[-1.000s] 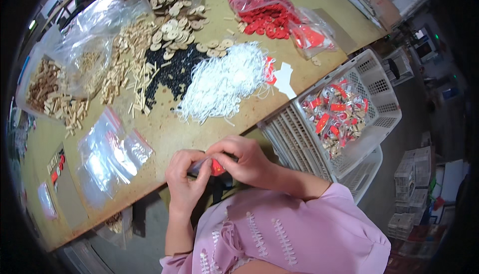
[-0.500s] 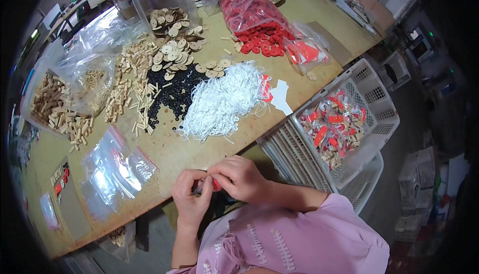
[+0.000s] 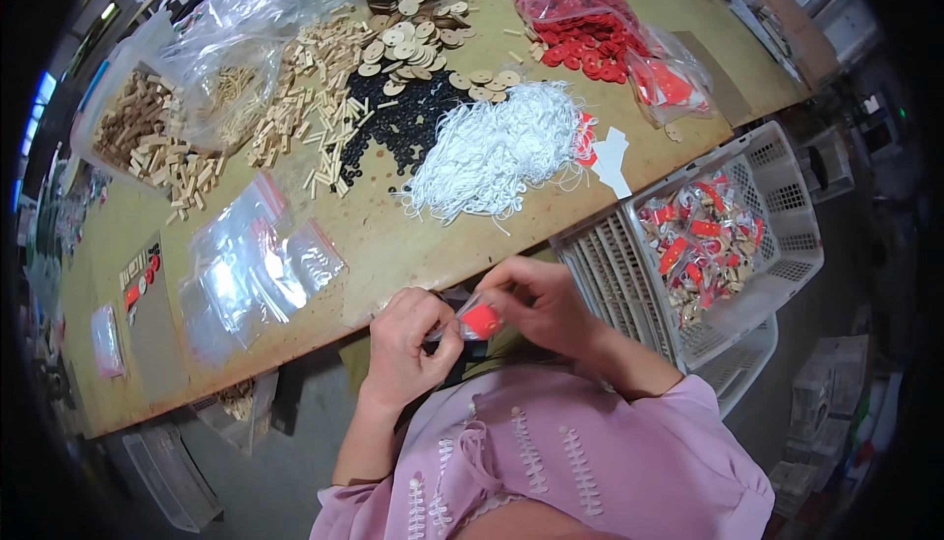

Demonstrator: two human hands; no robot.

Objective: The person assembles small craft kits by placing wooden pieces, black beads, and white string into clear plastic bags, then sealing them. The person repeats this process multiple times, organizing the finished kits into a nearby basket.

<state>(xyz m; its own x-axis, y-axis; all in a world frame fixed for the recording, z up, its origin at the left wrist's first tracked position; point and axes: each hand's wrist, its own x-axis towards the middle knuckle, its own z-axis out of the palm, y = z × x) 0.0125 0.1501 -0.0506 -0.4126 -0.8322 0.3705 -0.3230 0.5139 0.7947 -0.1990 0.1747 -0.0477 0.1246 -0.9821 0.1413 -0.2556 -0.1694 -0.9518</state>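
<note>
Just off the table's front edge, a small clear plastic bag [image 3: 481, 321] with a red piece inside is between my hands. My left hand [image 3: 408, 343] pinches its left side between thumb and curled fingers. On the other side my right hand [image 3: 541, 302] has its fingers bent against the bag's right edge, its fingertips partly hidden. Flat empty zip bags [image 3: 258, 263] lie on the table to the left of my hands. A tangled heap of white cords [image 3: 497, 156] is beyond them.
Wooden sticks [image 3: 285, 112], black rings [image 3: 398, 127], wooden discs [image 3: 413, 38] and red discs [image 3: 590, 48] are heaped across the table [image 3: 364, 255]. At the right, a white plastic basket [image 3: 796, 245] holds several filled bags. A brown card strip [image 3: 157, 343] with sample pieces lies far left.
My hands have parted slightly, and the bag with its red piece now shows plainly between them. The whole view has shifted, with the table sitting higher in it.
</note>
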